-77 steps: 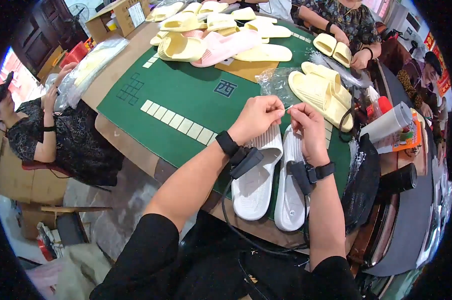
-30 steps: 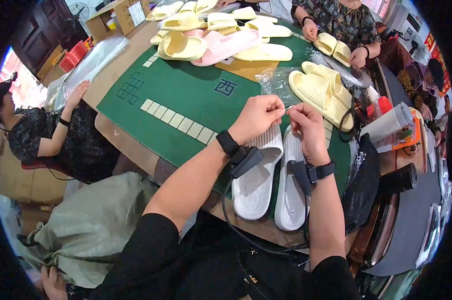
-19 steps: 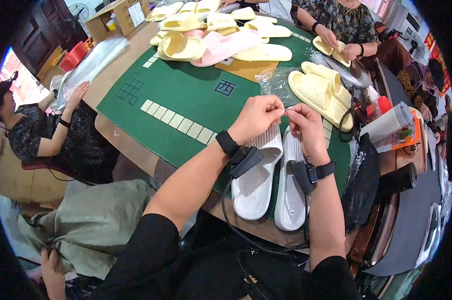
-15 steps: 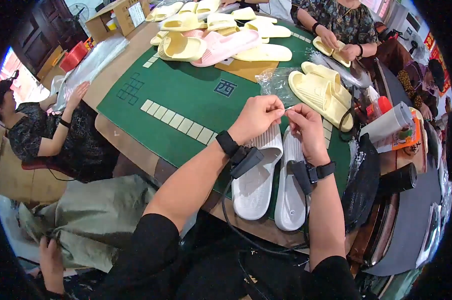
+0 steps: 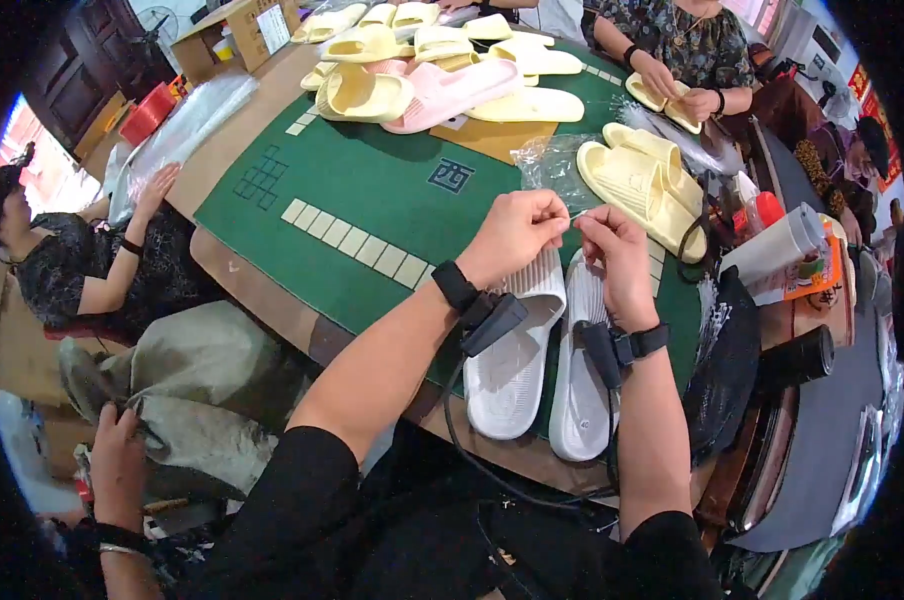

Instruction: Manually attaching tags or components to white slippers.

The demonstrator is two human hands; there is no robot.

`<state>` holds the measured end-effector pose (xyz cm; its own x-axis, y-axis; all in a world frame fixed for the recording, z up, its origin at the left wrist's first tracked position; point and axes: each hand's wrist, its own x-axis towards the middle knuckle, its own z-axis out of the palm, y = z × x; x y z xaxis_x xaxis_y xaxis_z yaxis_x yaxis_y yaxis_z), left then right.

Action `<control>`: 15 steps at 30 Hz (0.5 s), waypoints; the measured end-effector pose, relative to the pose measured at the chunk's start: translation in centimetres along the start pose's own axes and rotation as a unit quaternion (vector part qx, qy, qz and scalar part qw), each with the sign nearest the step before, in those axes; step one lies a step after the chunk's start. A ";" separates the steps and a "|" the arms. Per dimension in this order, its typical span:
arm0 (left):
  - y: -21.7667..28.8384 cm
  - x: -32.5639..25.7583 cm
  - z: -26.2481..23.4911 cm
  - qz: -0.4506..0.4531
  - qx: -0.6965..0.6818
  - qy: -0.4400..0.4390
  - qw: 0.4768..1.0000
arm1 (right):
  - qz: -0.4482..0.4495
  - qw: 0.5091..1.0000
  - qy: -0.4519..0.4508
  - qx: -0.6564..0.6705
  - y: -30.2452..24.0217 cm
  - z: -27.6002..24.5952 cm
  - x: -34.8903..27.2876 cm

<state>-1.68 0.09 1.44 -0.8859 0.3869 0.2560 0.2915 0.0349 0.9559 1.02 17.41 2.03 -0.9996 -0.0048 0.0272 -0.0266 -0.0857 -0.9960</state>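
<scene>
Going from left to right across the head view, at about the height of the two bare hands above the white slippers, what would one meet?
A seated co-worker in dark clothes → the row of pale squares on the green mat → the left hand → the right hand → the white cup.

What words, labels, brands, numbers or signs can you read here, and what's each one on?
I'll place the writing without copying it:
Green mat: one large dark character, legible.
White slipper on the right: a small number at the heel.
Orange-and-white package: dark writing, unclear.
Cardboard box: print on a white label, too small to read.
Red hanging at the right edge: too blurred to read.
</scene>
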 end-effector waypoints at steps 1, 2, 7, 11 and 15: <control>-0.1 0.0 0.0 0.000 0.000 0.000 1.000 | 0.000 1.000 0.000 0.000 0.0 0.0 0.0; -0.2 0.0 0.0 0.000 -0.003 0.003 1.000 | -0.003 1.000 0.000 0.006 0.0 0.1 0.0; -0.2 0.0 0.0 0.006 0.007 0.002 1.000 | -0.010 1.000 -0.003 0.012 0.1 -0.1 0.0; -0.3 -0.2 -0.2 0.003 0.001 0.001 1.000 | 0.021 0.999 -0.026 -0.002 -0.2 0.2 -0.1; -0.1 0.0 0.1 0.006 0.004 -0.003 1.000 | 0.030 0.999 -0.032 -0.003 0.0 -0.4 0.0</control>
<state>-1.69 0.22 1.33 -0.8802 0.3927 0.2665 0.3046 0.0368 0.9518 1.03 17.76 2.02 -0.9969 -0.0729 -0.0279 0.0335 -0.0764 -0.9965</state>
